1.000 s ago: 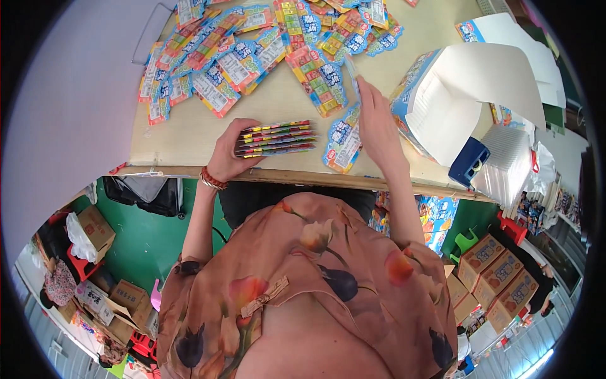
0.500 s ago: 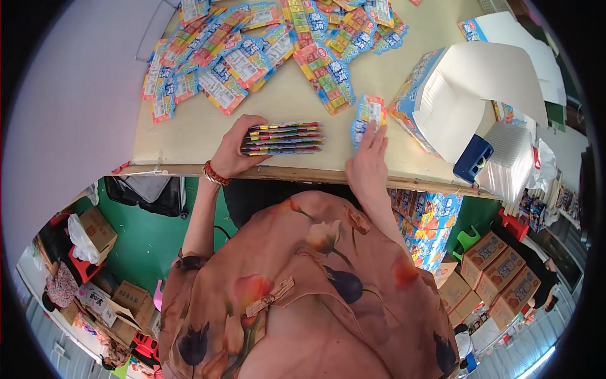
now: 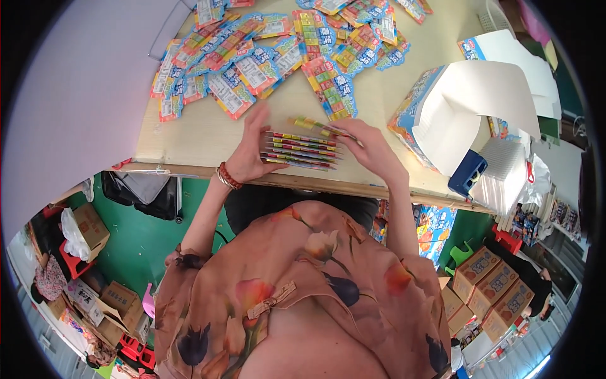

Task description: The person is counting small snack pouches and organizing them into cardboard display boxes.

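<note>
Beside open carton (image 3: 476,85), left hand (image 3: 250,151) spread around stacked packets (image 3: 303,151), right hand (image 3: 375,148) pinching single packet (image 3: 308,124)

The rosy tulip-print blouse (image 3: 297,259) meets a bracelet (image 3: 228,176) (reddish).

From your head, the wide fisheye view looks steeply down past your brown flower-printed blouse (image 3: 281,246) at the pale wood-edged bench (image 3: 202,140), with your bare left hand (image 3: 248,151) and bare right hand (image 3: 376,150) fairly near.

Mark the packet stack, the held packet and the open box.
Packet stack (image 3: 302,150), head view: middle of its edges.
Held packet (image 3: 315,126), head view: its middle.
Open box (image 3: 440,126), head view: white inside wall.
</note>
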### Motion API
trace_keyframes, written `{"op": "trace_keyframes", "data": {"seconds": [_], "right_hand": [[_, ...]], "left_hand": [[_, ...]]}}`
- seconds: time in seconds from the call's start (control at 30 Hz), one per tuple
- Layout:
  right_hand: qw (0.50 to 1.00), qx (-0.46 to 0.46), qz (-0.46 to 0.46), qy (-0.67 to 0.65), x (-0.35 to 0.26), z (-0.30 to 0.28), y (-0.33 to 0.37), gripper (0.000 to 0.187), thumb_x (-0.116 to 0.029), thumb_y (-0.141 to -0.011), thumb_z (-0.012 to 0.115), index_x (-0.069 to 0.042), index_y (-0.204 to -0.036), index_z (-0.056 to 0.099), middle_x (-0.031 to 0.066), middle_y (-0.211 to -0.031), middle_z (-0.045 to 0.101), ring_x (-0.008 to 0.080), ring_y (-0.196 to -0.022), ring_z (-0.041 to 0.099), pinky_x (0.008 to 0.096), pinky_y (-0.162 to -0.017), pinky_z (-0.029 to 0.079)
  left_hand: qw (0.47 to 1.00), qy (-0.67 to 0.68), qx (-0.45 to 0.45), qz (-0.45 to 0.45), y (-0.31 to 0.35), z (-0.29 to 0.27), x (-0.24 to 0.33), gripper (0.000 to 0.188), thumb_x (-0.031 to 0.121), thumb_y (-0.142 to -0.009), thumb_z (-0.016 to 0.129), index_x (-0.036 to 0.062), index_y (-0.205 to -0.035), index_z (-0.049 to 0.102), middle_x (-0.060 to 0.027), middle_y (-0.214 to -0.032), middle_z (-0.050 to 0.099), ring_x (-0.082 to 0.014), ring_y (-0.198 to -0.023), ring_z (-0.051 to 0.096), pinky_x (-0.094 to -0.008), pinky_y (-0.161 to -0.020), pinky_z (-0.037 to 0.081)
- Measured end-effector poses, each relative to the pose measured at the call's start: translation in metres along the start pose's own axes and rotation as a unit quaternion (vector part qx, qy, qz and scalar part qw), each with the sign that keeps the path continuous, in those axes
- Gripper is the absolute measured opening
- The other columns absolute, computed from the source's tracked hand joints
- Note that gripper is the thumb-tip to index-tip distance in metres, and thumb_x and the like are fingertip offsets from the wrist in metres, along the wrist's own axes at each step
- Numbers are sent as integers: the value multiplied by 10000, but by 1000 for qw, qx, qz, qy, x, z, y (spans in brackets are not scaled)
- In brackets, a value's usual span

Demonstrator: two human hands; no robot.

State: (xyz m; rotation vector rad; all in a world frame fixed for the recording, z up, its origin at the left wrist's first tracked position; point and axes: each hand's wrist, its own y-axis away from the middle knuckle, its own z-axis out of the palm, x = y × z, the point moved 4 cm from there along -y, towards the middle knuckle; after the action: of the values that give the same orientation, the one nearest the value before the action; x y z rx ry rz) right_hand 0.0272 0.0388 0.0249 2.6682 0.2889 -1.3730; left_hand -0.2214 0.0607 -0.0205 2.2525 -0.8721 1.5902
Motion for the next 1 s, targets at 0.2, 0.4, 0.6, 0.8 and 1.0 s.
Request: {"op": "trace_keyframes", "data": {"seconds": [0.2,0.4,0.6,0.8,1.0], "right_hand": [[967,-241,-65,-42,4,25,-38,261,-146,-883,606,-2,-1099,637,131,-932,637,243,-836,613,300,-756,485],[953,228,192,62,45,-6,-35,403,-289,-794,721,19,-1016,585,115,-870,565,239,-861,529,344,-760,441],[967,99,149,-179,50,9,-27,193,-97,-843,650,11,-981,570,83,-815,613,194,-723,597,299,-667,474],[997,-54,-48,-10,-7,11,-35,117,-79,-913,540,-3,-978,600,126,-781,619,178,-685,626,291,-634,465],[997,-36,63,8,-6,15,-104,186,-129,-905,569,-57,-1069,620,115,-821,656,226,-708,620,313,-642,475]], "left_hand": [[999,41,-9,-24,1,2,-12,1344,140,-584,900,79,-1491,-89,-185,-1432,295,-284,-1252,410,-374,-1040,362],[999,-29,-20,-5,-5,-5,-1,1101,205,-573,891,56,-1446,237,-187,-1286,383,-333,-1211,429,-378,-1009,403],[999,10,-36,-17,-4,-2,-7,1025,183,-561,893,79,-1392,303,-195,-1340,327,-351,-1227,413,-403,-1004,415],[999,9,28,-41,-4,-4,1,1224,238,-517,923,50,-1454,159,-191,-1374,325,-341,-1243,368,-439,-1060,320],[997,-78,-6,-4,-8,-5,6,1095,278,-536,879,59,-1424,277,-167,-1283,437,-348,-1187,412,-431,-1037,329]]}}
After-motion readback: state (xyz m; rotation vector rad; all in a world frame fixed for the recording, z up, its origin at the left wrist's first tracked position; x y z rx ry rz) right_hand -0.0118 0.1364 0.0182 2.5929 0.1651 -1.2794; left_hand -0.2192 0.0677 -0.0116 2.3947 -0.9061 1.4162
